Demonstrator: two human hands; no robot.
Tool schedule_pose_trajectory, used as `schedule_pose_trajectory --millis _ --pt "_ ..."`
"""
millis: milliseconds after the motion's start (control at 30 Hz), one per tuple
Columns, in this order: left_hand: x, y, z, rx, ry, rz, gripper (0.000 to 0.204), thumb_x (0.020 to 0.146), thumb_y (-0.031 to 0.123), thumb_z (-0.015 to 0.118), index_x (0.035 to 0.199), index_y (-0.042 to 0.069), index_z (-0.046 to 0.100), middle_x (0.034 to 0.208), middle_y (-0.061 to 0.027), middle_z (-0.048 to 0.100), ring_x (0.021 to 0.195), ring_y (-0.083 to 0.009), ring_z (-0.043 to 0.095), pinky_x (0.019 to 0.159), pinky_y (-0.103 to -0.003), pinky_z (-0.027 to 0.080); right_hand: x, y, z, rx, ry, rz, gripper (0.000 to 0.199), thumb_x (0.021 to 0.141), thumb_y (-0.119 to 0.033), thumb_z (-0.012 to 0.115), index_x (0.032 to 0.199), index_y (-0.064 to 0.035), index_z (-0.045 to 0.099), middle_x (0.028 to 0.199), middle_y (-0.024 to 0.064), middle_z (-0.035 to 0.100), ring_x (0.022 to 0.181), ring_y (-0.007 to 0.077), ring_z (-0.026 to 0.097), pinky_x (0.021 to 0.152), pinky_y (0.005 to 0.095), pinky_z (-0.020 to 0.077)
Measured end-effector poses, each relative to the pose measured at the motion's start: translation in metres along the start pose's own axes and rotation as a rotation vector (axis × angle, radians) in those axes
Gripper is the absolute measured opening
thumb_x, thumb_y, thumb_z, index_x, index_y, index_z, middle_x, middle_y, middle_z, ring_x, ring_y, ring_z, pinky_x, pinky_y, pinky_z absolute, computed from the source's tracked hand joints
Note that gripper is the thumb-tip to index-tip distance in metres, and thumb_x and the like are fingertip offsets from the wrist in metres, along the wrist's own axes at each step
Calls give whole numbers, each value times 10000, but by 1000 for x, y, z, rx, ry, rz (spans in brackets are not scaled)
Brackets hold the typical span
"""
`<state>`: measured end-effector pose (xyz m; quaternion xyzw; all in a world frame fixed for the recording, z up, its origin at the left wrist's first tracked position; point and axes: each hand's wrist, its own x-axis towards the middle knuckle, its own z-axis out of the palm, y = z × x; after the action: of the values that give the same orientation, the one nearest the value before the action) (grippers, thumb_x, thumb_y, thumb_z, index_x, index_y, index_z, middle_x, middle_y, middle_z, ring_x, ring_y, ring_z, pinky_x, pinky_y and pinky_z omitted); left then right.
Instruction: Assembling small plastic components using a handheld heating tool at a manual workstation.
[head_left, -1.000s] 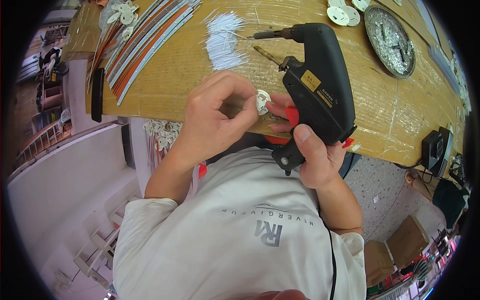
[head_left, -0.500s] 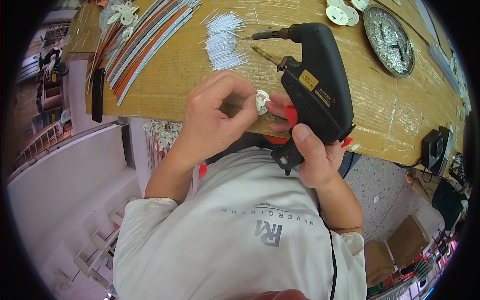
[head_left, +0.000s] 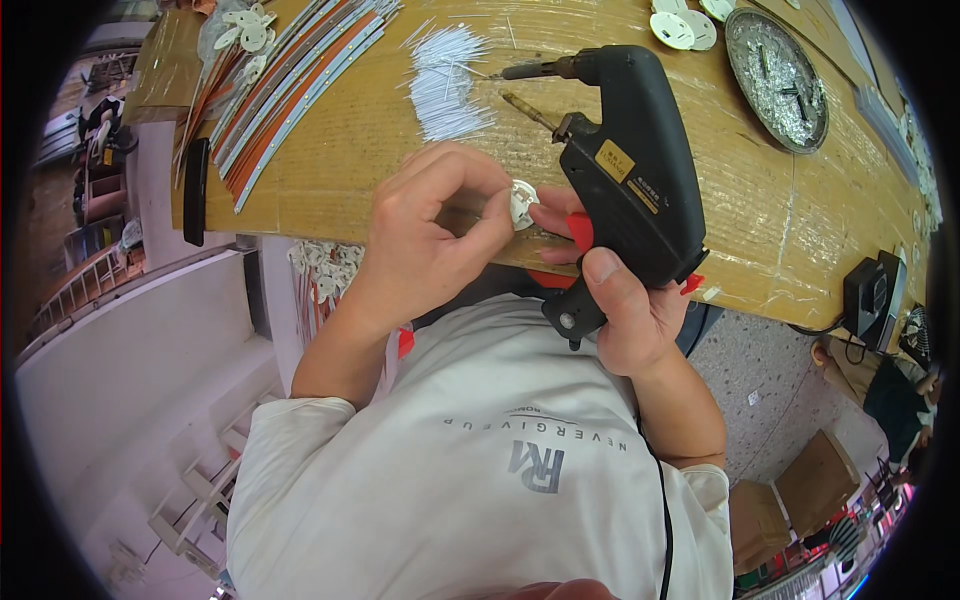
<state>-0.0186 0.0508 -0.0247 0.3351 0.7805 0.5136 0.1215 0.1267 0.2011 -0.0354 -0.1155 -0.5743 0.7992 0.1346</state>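
Note:
My right hand [head_left: 632, 318] is wrapped round the grip of a black soldering gun [head_left: 650, 165] with a red trigger. The gun's dark tip and a brass-coloured feed tube point left, above the table. Between the thumb and fingers of my left hand [head_left: 432, 228] is a small round white plastic disc [head_left: 522, 204] with slots in it. Fingertips of my right hand reach close to the disc's right edge; whether they touch it I cannot tell. Part of the disc lies behind my left fingers. Beyond the hands lies a heap of thin white sticks [head_left: 445, 88], near the gun's tip.
Long orange and silver strips [head_left: 300, 85] lie at the table's far left, with a black bar [head_left: 196, 190] by the edge. White discs [head_left: 674, 30] and a round metal dish [head_left: 745, 62] are at the far right. A black box [head_left: 866, 295] sits by the right edge.

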Motion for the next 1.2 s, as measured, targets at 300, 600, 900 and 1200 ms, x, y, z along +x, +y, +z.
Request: schedule_pose_trajectory --millis 300,600,900,1200 --pt "0 2 -7 57 -101 14 47 906 -89 693 928 -48 692 1036 -71 699 812 -60 656 685 -207 538 -1 1 0 -8 -14 1 540 1030 -200 530 1492 70 463 1426 254 606 1271 366 651 976 394 579" --pt "2 5 -6 31 -64 38 105 787 -40 732 843 23 669 878 -73 711 807 -244 673 778 -337 501 -8 -10 2 73 63 71 561 991 -239 560 1447 83 496 1387 252 625 1185 357 696 948 408 589" --pt "3 2 -9 70 -124 49 52 867 -73 716 880 -28 694 984 -54 701 804 -65 625 674 -205 488 -52 -30 -26 90 287 186 485 858 -209 677 1206 124 626 1211 292 656 671 262 678 608 384 607" --pt "0 1 -9 60 -119 50 56 865 -79 721 883 -30 699 1003 -60 691 798 -61 609 664 -202 472 -65 -19 -32 35 243 332 522 842 -189 671 1279 78 575 1070 210 660 708 236 673 597 377 608"
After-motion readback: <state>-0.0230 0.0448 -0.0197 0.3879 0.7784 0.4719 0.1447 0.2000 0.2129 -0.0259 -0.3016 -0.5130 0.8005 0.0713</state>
